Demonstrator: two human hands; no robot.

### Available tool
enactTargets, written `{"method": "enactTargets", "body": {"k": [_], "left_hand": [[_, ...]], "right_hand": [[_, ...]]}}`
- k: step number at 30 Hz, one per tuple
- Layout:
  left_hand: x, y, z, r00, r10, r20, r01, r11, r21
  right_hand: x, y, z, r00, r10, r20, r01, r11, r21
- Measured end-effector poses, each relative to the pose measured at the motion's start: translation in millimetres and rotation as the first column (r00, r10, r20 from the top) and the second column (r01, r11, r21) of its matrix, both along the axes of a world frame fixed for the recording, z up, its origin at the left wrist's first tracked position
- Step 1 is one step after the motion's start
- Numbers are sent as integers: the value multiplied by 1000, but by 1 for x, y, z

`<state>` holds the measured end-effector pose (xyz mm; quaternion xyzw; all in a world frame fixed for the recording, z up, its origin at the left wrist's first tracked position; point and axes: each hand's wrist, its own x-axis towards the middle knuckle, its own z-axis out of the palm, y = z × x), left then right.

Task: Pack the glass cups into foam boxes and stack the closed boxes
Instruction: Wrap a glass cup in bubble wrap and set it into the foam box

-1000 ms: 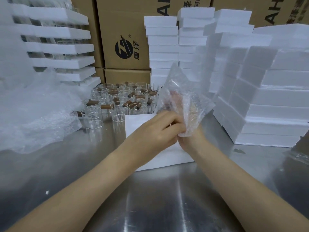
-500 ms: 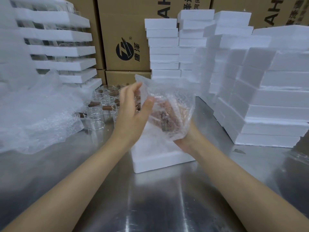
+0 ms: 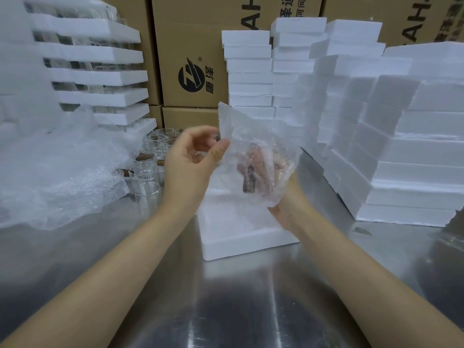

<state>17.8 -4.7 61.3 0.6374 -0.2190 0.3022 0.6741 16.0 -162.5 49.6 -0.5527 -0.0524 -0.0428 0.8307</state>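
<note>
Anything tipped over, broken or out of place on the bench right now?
Nothing looks broken or spilled. The foam stacks on the right lean and sit staggered rather than square. The loose bubble wrap is heaped against the glass cups. The right hand holds a bagged cup.

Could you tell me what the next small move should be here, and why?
Probably lower the bubble-wrapped cup into the open foam box right below it: the right hand cradles the bundle, and the left hand pinches only the wrap's edge.

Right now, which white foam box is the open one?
The foam box lying alone on the metal table, just below the two hands, is open, with its hollow showing. All the other foam boxes sit in stacks.
</note>
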Motion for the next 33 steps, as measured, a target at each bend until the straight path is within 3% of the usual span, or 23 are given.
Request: {"method": "enactTargets", "body": {"k": [2, 3, 5, 6, 7, 11, 13, 16, 19, 22, 26, 28, 31, 33], "left_hand": [[5, 4, 1, 993, 39, -115, -32, 998, 62], [7, 6, 2, 980, -22, -198, 44, 993, 108], [9, 8, -1, 930, -206, -306, 259, 955, 144], [9, 7, -3, 914, -254, -317, 310, 940, 142], [6, 4, -4, 914, -273, -300, 321, 939, 124], [4, -5, -11, 954, -193, -229, 215, 974, 77], [0, -8, -14, 978, -58, -199, 82, 990, 116], [-4, -8, -14, 991, 118, -57, -101, 965, 243], [-3, -5, -8, 978, 202, 47, -207, 946, 248], [3, 1, -3, 988, 128, -83, -114, 982, 151], [7, 7, -3, 954, -135, -267, 207, 942, 263], [7, 5, -5, 954, -141, -263, 210, 944, 254], [9, 3, -7, 962, -142, -234, 176, 976, 129], [11, 4, -7, 946, -176, -272, 193, 981, 36]], "right_hand": [[-15, 11, 12, 984, 176, -34, -177, 983, -38], [-23, 11, 12, 976, 218, -19, -218, 976, -24], [-11, 13, 4, 985, 147, 86, -135, 982, -132], [-7, 8, -1, 983, 180, -46, -180, 984, 3], [-2, 3, -4, 993, 114, -6, -114, 993, 14], [7, 0, -5, 993, 7, 116, 3, 996, -89], [7, 3, -8, 990, -52, 130, 64, 993, -94], [5, 2, -6, 960, -83, 268, 133, 976, -174], [10, -4, -4, 976, -136, 172, 156, 982, -110], [13, -4, -3, 992, -122, 34, 125, 988, -94], [9, 3, -6, 999, -45, 25, 48, 986, -157], [7, 2, -5, 1000, -16, 5, 17, 987, -161], [5, -5, 6, 994, 45, 104, -16, 965, -262], [4, -15, 13, 982, 110, 156, -89, 987, -133]]}}
